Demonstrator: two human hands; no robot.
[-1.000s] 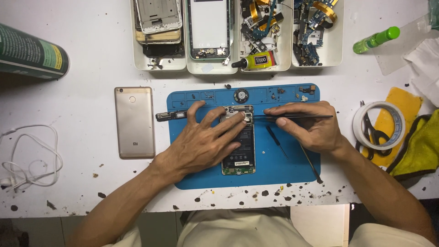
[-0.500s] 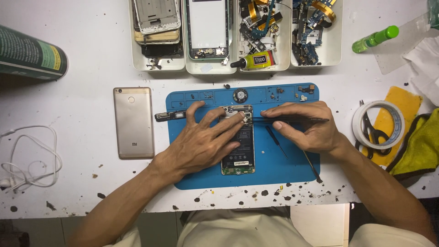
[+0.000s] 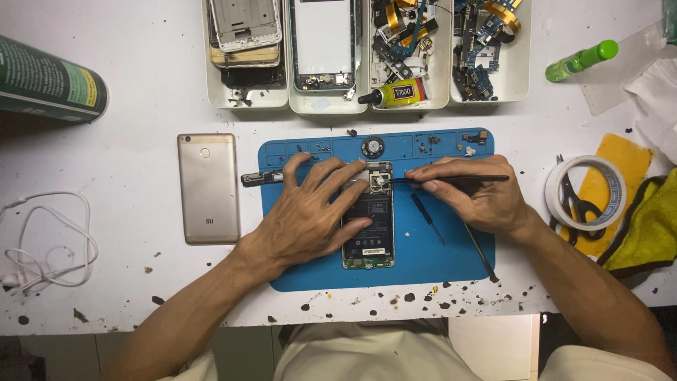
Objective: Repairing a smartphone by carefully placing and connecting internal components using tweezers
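Far left: a dark green cylindrical can [image 3: 49,81] lies on its side, cut off by the frame edge, above a loose coil of white cable [image 3: 49,243] on the paint-flecked white table [image 3: 127,296]. A matte gold phone back cover [image 3: 208,188], a rounded rectangle, lies flat just left of the blue silicone work mat [image 3: 451,261], its long axis running toward and away from the person. Left hand [image 3: 310,215]: open, fingers spread, pressing flat on the opened phone [image 3: 369,226], which lies at the mat's centre. The phone's long axis runs front to back; its camera end points away from the person, its connector end toward them. The hand hides the phone's left edge; the black battery and green board strip show. Right hand [image 3: 479,201]: closed in a pinch on thin black tweezers [image 3: 451,179], held level, tips pointing left and meeting the phone's top end. Whether the tips grip a part is too small to tell. 2 slim black tools [image 3: 430,220] lie on the mat, 1 partly under the wrist. Above, 4 white trays [image 3: 321,106] hold frames, screens and flex parts, cut off at top. Right: a tape roll [image 3: 585,192] ringing scissors, a yellow cloth [image 3: 645,226], a green bottle [image 3: 582,60].
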